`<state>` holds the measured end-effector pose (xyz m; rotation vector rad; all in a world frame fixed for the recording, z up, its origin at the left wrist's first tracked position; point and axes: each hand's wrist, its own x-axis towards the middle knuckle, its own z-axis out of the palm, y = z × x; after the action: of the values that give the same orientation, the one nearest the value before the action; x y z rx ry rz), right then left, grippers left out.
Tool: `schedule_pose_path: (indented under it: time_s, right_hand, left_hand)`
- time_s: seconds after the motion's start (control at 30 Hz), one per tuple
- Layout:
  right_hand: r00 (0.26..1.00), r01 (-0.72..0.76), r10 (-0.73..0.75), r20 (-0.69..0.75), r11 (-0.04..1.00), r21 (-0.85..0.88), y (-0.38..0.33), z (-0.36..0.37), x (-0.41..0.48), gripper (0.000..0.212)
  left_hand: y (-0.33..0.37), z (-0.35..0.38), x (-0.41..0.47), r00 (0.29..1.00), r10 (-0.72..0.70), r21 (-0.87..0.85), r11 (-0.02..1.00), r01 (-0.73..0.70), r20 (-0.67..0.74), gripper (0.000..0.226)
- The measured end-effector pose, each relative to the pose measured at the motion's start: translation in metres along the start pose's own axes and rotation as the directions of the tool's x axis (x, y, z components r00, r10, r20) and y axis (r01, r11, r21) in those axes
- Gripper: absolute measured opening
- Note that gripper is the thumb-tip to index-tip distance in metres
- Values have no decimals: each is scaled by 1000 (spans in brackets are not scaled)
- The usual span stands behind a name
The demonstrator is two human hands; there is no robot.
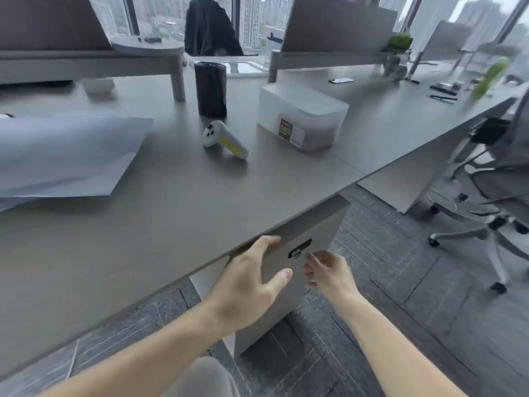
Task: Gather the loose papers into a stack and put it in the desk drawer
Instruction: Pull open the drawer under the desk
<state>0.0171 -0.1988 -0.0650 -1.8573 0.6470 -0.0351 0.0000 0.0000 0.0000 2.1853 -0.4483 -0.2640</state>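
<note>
Loose papers (pixel 57 156) are lying spread at the grey desk (pixel 171 213)'s left end, well apart from the drawer (pixel 303 247) under its front edge. Left hand (pixel 249 285) is spreading open, fingertips at the drawer's top edge (holding nothing); right hand (pixel 329 273) is hovering loosely curled, empty, beside the lock (pixel 299 249). Open carpet is lying rightward.

Grey desk (pixel 171 224), white papers (pixel 65 156), black roll (pixel 211 90), white-and-yellow controller (pixel 224 140).

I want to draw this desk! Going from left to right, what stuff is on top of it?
Papers → black roll → white controller → plastic box → phone → plant.
</note>
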Motion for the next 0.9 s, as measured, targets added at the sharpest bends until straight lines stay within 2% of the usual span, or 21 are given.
schedule_pose_path:
  time_s: [0.1,0.2,0.33,0.5,0.73,0.9]
  right_hand:
    - [978,-188,177,108,976,107,-4,10,18,25]
    - [951,-289,259,169,941,179,-3,18,27,24]
    - [963,-257,228,145,940,223,2,24,32,25]
    - [980,-198,178,93,931,307,19,22,23,28]
    - [983,-182,169,68,924,337,64,-42,-35,26]
    - [976,-201,216,-1,911,359,93,-75,-70,28]
  left_hand:
    - [-4,6,14,990,-116,20,993,115,84,84]
    - [-4,16,20,986,-147,182,974,132,73,87]
    - [-2,21,25,992,-125,286,952,111,29,84]
    - [-4,16,24,988,-147,295,947,126,51,85]
    - [-6,24,23,993,-114,400,912,88,40,85]
    - [-4,30,19,992,-111,486,872,65,66,99]
